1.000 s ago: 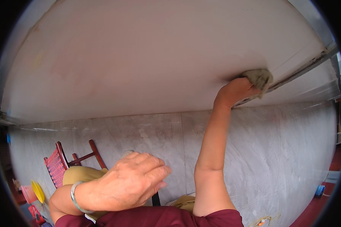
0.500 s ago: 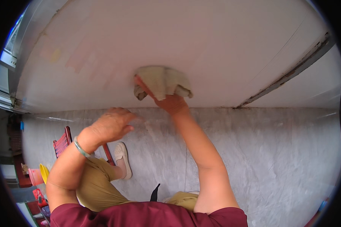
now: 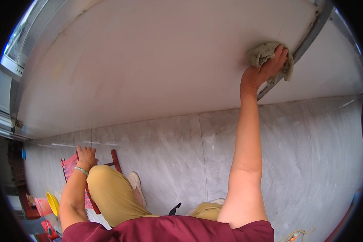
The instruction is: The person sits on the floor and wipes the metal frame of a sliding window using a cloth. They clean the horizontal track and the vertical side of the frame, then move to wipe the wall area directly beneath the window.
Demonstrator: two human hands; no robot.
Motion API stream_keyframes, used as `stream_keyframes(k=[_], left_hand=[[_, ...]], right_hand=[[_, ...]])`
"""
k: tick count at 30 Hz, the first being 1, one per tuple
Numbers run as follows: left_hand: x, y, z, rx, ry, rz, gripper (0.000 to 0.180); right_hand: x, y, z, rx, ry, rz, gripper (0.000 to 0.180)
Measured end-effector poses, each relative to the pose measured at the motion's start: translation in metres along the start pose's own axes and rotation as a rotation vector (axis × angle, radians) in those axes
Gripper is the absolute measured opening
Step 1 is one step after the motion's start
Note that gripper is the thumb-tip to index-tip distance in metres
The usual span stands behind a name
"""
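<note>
My right hand [image 3: 266,72], at the end of an outstretched arm, presses a crumpled grey-green cloth [image 3: 264,52] against the white wall [image 3: 161,60]. The cloth lies beside the dark vertical strip [image 3: 310,38] on the wall's right part. Fingers curl over the cloth's right side. Low on the left, my left hand [image 3: 86,156], with a pale bangle at the wrist, hangs by the red frame of a folding stool [image 3: 70,165] with a woven pink seat. Its fingers are apart and hold nothing I can see. Whether it touches the stool I cannot tell.
Grey tiled floor [image 3: 169,161] meets the wall's lower edge. At the left lie a yellow basin [image 3: 52,203], a pink bucket [image 3: 42,206] and a red item [image 3: 48,229]. A thin cord [image 3: 298,234] lies at the bottom right. A window frame [image 3: 18,64] edges the left.
My right hand has carried the cloth from the wall's middle up and right to the dark strip. My left hand has dropped down and left towards the stool. The view has shifted slightly.
</note>
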State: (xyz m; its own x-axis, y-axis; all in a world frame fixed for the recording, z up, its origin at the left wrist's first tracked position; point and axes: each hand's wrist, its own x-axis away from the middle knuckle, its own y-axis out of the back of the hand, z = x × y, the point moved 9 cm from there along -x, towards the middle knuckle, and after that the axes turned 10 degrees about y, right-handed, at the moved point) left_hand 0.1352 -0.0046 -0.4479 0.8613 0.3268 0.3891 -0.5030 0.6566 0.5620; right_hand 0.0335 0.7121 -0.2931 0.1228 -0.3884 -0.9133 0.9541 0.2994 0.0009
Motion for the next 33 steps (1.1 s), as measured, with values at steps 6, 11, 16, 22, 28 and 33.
stream_keyframes(k=[6, 11, 16, 22, 28, 33], left_hand=[[-0.025, -0.057, 0.015, -0.270, -0.141, -0.162, 0.027], [-0.040, -0.095, 0.056, -0.158, -0.081, -0.206, 0.021], [-0.057, -0.095, 0.113, 0.230, 0.052, -0.375, 0.016], [-0.020, -0.048, 0.096, 0.533, -0.041, -0.512, 0.039], [0.145, 0.233, 0.006, 0.938, -0.599, -0.824, 0.038], [0.258, 0.332, -0.044, 0.872, -1.063, -0.962, 0.042]], right_hand=[[-0.008, -0.006, -0.002, 0.090, -0.128, -0.165, 0.056], [0.013, -0.033, 0.033, 0.183, -0.159, -0.191, 0.057], [0.025, -0.035, 0.063, 0.159, -0.062, -0.156, 0.057], [0.095, -0.093, 0.208, 0.008, 0.162, 0.146, 0.079], [0.243, -0.164, 0.295, -0.985, -0.215, 1.091, 0.025], [0.257, -0.176, 0.271, -1.164, -0.303, 1.395, 0.024]])
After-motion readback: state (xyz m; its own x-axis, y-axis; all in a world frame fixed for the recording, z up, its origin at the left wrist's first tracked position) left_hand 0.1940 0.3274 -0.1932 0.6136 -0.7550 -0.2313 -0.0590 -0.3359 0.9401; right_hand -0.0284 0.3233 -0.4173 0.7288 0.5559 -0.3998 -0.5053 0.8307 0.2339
